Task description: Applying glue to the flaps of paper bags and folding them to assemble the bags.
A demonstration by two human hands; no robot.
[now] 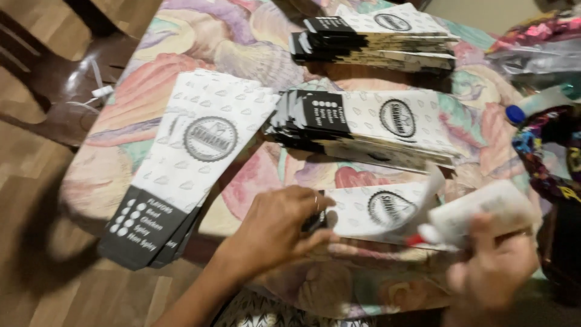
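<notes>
My left hand (275,230) pinches the dark end of a printed paper sleeve (378,212) lying at the table's near edge; my right hand (493,269) grips a blurred white glue tube (478,215) over it. Sleeve stacks (193,160) crowd the shell-patterned tablecloth (242,42); wooden floor (36,181) left.
</notes>
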